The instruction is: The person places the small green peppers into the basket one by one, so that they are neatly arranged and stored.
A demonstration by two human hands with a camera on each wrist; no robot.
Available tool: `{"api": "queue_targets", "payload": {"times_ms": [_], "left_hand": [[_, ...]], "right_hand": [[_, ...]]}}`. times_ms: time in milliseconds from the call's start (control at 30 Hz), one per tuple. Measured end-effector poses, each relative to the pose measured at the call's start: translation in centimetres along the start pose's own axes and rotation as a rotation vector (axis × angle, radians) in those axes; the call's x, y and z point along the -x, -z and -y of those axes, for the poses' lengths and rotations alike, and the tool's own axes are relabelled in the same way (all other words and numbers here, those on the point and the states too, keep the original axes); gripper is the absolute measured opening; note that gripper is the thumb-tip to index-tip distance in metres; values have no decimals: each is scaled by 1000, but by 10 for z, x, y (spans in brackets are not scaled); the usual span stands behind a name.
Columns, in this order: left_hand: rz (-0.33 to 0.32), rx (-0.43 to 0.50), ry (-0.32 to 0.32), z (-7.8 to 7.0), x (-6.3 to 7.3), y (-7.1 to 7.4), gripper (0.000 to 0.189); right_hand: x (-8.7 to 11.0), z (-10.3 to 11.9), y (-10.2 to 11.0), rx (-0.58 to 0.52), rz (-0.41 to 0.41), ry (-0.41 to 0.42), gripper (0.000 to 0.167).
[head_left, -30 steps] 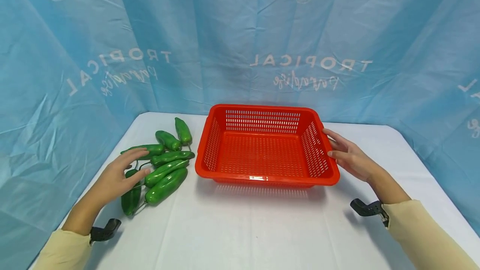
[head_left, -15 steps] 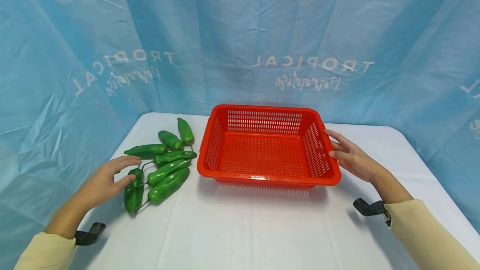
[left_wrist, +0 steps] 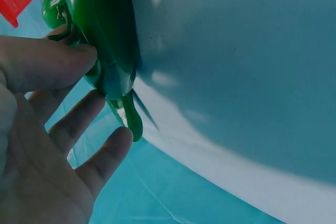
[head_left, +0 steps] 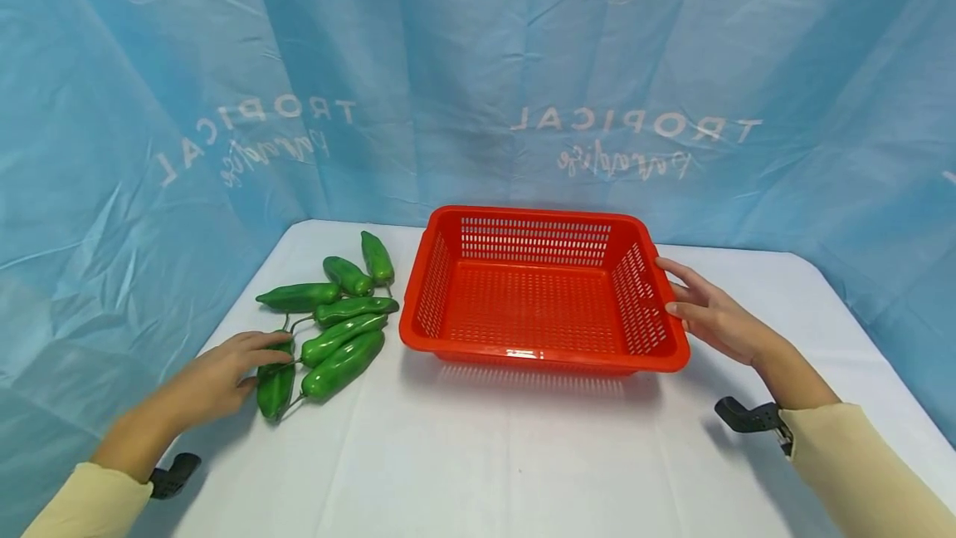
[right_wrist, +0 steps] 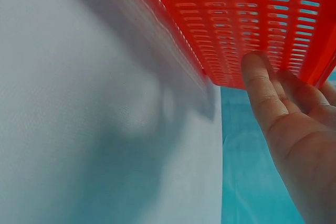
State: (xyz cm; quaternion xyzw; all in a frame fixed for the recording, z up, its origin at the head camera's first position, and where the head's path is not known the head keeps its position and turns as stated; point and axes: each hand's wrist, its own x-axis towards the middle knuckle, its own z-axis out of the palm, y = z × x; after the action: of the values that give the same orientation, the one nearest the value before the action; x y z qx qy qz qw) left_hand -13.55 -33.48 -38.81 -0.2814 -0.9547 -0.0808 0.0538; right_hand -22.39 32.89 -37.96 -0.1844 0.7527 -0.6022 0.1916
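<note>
Gently settle the left hand [head_left: 217,379] around the green chili pepper [head_left: 275,395] just beneath its fingertips, with fingers loosely spread and thumb apart; close to the glossy skin or touching, cannot tell which for sure, though likely short of a real pinch. Best to take hold at the thick middle, thumb on the near flank and fingertips on the far one, rather than tug at a thin stem. Mind the stems of the long green pepper [head_left: 343,366] right of the left hand and of the slimmer green pepper [head_left: 343,339] just beyond it, both reaching toward the same spot: probably worth lifting straight up, without dragging, to avoid pulling neighbours along. Expect a slippery skin, so press just enough to prevent rolling, not to bruise. Meanwhile, steady with the right hand [head_left: 713,318], with fingers straight and parted, resting thumb and fingertips at the near side rim of the red perforated plastic basket [head_left: 526,305], set mouth up between both hands. Better light contact there than a shove, for fear of sliding basket into peppers.
</note>
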Motion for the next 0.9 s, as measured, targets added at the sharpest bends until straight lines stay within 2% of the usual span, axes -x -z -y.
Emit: {"api": "queue_targets", "payload": {"times_ms": [267, 433, 667, 900], "left_hand": [[-15, -35, 74, 5, 0, -4, 44], [-93, -93, 135, 14, -1, -10, 41], [-196, -84, 152, 22, -9, -18, 40], [-191, -79, 190, 20, -15, -19, 39]], "right_hand": [[1, 2, 0, -16, 14, 7, 70], [1, 1, 1, -36, 42, 36, 70], [1, 1, 1, -15, 28, 20, 70], [1, 0, 2, 18, 17, 9, 70]]}}
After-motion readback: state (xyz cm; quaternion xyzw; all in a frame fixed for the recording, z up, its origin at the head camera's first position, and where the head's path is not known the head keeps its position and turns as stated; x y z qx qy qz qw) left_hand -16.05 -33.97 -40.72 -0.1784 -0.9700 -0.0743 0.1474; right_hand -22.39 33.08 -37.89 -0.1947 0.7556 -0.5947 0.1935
